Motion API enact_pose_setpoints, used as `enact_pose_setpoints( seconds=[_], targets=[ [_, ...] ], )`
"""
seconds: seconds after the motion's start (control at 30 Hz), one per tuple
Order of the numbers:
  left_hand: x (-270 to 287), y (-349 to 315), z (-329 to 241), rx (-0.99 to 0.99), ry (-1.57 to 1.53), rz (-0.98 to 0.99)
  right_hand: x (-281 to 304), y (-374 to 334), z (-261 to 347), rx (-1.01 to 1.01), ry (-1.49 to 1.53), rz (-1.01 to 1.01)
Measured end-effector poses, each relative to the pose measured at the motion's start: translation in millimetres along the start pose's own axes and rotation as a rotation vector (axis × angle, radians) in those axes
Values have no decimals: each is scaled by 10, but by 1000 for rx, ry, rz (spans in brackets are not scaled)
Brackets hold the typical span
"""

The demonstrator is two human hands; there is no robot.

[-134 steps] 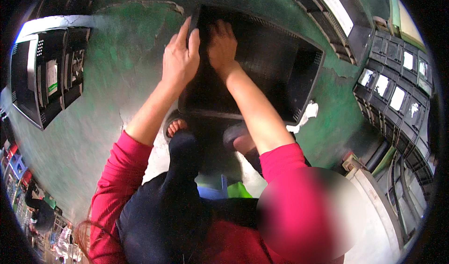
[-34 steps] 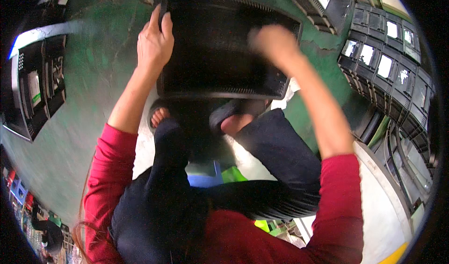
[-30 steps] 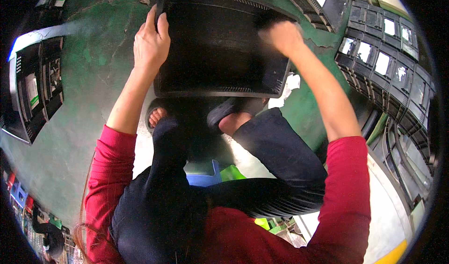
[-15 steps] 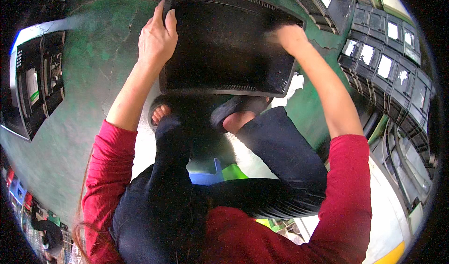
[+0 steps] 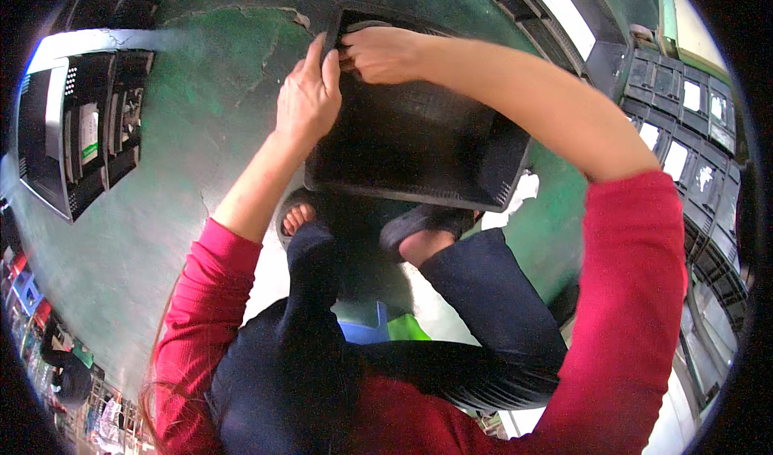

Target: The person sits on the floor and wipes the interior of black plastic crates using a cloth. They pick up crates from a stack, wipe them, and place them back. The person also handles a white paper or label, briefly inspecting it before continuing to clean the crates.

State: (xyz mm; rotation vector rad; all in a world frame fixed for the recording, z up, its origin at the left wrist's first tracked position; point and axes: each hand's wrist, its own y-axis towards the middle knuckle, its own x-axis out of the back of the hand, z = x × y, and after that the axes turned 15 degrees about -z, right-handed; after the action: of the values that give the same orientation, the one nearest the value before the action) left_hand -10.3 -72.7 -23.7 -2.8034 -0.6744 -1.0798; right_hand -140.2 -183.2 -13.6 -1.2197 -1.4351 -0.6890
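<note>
Close Quarters at the Rim of a Black Rectangular Plastic Crate [image 5: 403,192]

A bare left hand [image 5: 308,97] holds the crate's left edge; a bare right hand [image 5: 385,54], fingers curled, works just inside it, whether gripping anything I cannot tell. The crate sits ahead of two feet [image 5: 299,216], with worn green floor [image 5: 185,149] stretching leftward.

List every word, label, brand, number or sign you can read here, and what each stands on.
No text is legible.
White-and-green label on the black crate at left: too small and blurred.
White label panels on the stacked crates at right: washed out.
White panel on the upper-right crate: washed out.
Crate under the hands: no text visible.
</note>
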Motion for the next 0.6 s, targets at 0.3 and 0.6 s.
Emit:
enact_pose_setpoints(
  seconds=[0.3,0.6],
  targets=[
    [-44,76,-20,0,2,73,31,-1064,230,-52,-145,289],
    [-6,85,-58,11,47,95,-78,-1483,991,-806,105,396]
  ],
)
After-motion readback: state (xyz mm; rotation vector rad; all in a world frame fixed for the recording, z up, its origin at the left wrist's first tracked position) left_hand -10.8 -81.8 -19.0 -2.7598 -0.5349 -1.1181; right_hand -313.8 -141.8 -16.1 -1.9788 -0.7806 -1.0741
